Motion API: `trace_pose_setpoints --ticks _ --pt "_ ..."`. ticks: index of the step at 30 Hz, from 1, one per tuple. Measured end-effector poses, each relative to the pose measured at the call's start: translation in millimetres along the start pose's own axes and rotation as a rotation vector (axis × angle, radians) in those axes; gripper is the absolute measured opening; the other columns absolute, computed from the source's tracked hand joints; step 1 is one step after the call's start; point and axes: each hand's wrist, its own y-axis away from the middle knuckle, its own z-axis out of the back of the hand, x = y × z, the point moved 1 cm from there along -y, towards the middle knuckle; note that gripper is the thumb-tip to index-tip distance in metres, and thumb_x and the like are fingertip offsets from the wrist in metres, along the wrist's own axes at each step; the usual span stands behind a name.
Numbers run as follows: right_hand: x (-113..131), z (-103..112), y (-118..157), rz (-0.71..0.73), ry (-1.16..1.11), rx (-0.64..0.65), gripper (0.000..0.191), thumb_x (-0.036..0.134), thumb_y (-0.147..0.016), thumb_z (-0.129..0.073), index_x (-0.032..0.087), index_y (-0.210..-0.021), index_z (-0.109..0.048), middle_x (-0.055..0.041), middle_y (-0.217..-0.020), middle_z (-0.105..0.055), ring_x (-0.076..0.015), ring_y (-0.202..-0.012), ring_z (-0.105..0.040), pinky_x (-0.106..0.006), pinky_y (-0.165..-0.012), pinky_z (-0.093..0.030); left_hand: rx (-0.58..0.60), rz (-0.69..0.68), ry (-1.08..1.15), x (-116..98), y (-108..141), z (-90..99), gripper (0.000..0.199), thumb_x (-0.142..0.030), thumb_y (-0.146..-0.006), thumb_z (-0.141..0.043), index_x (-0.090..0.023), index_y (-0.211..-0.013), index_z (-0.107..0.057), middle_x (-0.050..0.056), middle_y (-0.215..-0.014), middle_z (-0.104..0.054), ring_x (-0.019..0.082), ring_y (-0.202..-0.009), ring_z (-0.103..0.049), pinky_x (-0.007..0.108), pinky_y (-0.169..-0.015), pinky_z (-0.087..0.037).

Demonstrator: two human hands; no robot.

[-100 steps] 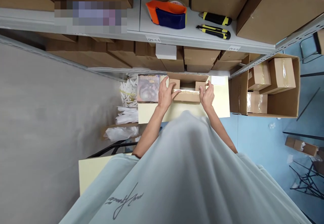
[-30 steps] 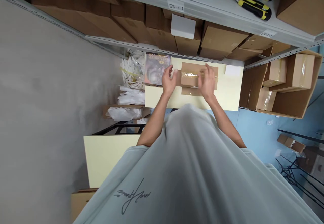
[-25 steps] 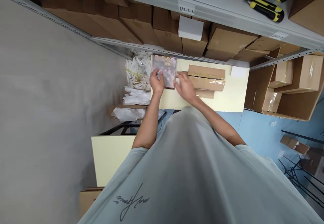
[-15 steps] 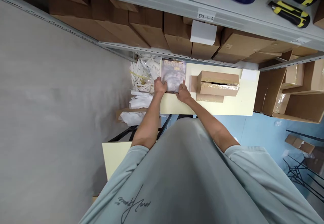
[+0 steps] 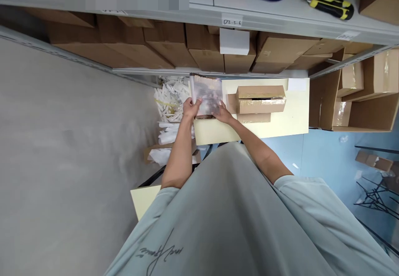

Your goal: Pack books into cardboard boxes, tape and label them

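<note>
A flat, book-like package [image 5: 206, 92] in shiny clear plastic is at the left end of the pale yellow table [image 5: 291, 122]. My left hand [image 5: 191, 109] grips its lower left edge, thumb lying on the front face. At the lower right corner, my right hand [image 5: 223, 113] is closed on the package, its fingertips partly hidden. Glare blurs the print on the cover. Just right of my right hand, a long brown cardboard box [image 5: 261, 100] with glossy tape sits on the table, with cardboard flaps showing beside and below it.
A grey shelf [image 5: 268, 20] full of brown boxes [image 5: 205, 53] runs across behind the table, with yellow-black cutters [image 5: 333, 6] on top. White paper scraps [image 5: 171, 99] pile up at the left. Open cartons [image 5: 364, 112] stand at the right. A white sheet [image 5: 296, 84] lies at the table's back.
The package has tilted slightly, and its lower edge has come a little toward me. My left thumb reaches further onto its face. The whole view has shifted a little.
</note>
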Motion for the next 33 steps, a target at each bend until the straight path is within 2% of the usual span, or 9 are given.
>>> trace_pose_setpoints --ticks 2,4,8,11,15,21,25,28,33 --pt "0.5 7.8 6.7 0.01 -0.096 -0.036 0.065 0.051 -0.108 -0.072 0.011 -0.158 -0.064 -0.0213 -0.191 -0.039 -0.0334 -0.174 -0.048 -0.044 -0.142 -0.045 -0.028 -0.051 0.035 -15.1 17.4 8.9 0.055 -0.068 -0.088 -0.093 -0.019 -0.098 -0.07 0.004 -0.09 -0.07 0.025 -0.092 -0.071 0.037 -0.085 -0.065" --pt "2.5 16.8 22.2 0.029 -0.238 -0.104 0.076 0.067 -0.101 -0.08 0.012 -0.152 -0.065 -0.023 -0.178 -0.055 -0.0354 -0.165 -0.058 -0.045 -0.135 -0.054 -0.049 -0.181 0.116 -32.3 43.0 25.4 0.058 -0.07 -0.083 -0.096 -0.021 -0.099 -0.069 0.004 -0.091 -0.072 0.026 -0.094 -0.073 0.039 -0.09 -0.067" --pt "8.0 48.0 80.4 0.165 -0.598 -0.187 0.131 0.082 -0.074 -0.097 0.02 -0.174 -0.038 -0.0198 -0.182 -0.048 -0.0364 -0.157 -0.064 -0.049 -0.115 -0.072 0.048 -0.333 0.341 -74.6 99.6 63.9 0.061 -0.071 -0.087 -0.095 -0.026 -0.123 -0.076 0.005 -0.118 -0.084 0.028 -0.108 -0.08 0.046 -0.103 -0.071" --pt "11.2 85.4 132.5 0.315 -0.727 -0.132 0.133 0.086 -0.065 -0.1 0.026 -0.171 -0.045 -0.0142 -0.172 -0.061 -0.0382 -0.158 -0.063 -0.055 -0.124 -0.067 0.107 -0.373 0.426 -108.7 127.9 64.9 0.063 -0.072 -0.087 -0.096 -0.029 -0.129 -0.078 0.005 -0.128 -0.085 0.03 -0.119 -0.083 0.046 -0.109 -0.072" --pt "9.0 139.0 183.5 0.364 -0.721 -0.209 0.113 0.092 -0.064 -0.096 0.026 -0.15 -0.065 -0.0122 -0.156 -0.075 -0.0409 -0.152 -0.068 -0.058 -0.129 -0.062 0.172 -0.435 0.433 -144.3 145.2 16.1 0.074 -0.082 -0.084 -0.093 -0.026 -0.13 -0.079 0.007 -0.126 -0.085 0.035 -0.126 -0.084 0.048 -0.112 -0.072" --pt "-22.8 224.6 228.4 0.437 -0.545 -0.43 0.087 0.093 -0.08 -0.087 0.024 -0.131 -0.076 -0.0132 -0.137 -0.084 -0.0392 -0.14 -0.077 -0.057 -0.121 -0.066 0.252 -0.554 0.311 -167.8 154.5 -73.1 0.07 -0.084 -0.107 -0.064 -0.024 -0.141 -0.077 0.012 -0.138 -0.083 0.034 -0.136 -0.079 0.048 -0.119 -0.066" --pt "-52.1 310.7 248.6 0.582 -0.33 -0.603 0.077 0.088 -0.088 -0.084 0.025 -0.132 -0.078 -0.0126 -0.134 -0.085 -0.0394 -0.142 -0.075 -0.059 -0.12 -0.065 0.068 -0.621 0.028 -149.5 123.6 -116.6 0.07 -0.079 -0.106 -0.069 -0.027 -0.154 -0.073 0.016 -0.172 -0.062 0.038 -0.167 -0.054 0.055 -0.14 -0.044" --pt "-56.2 369.9 248.1 0.655 -0.107 -0.645 0.069 0.082 -0.092 -0.083 0.025 -0.131 -0.08 -0.0112 -0.132 -0.084 -0.0388 -0.137 -0.077 -0.06 -0.119 -0.064 0.019 -0.559 -0.08 -120.7 95.9 -144.1 0.075 -0.069 -0.1 -0.083 -0.025 -0.16 -0.071 0.02 -0.177 -0.055 0.043 -0.168 -0.051 0.058 -0.141 -0.042" --pt "-22.1 393.9 214.1 0.684 0.245 -0.447 0.052 0.064 -0.098 -0.087 0.024 -0.132 -0.083 -0.0075 -0.125 -0.088 -0.0352 -0.12 -0.082 -0.05 -0.112 -0.066 0.032 -0.446 -0.062 -92.0 83.4 -162.6 0.071 -0.048 -0.091 -0.094 -0.023 -0.154 -0.074 0.02 -0.166 -0.061 0.04 -0.153 -0.064 0.054 -0.13 -0.056"
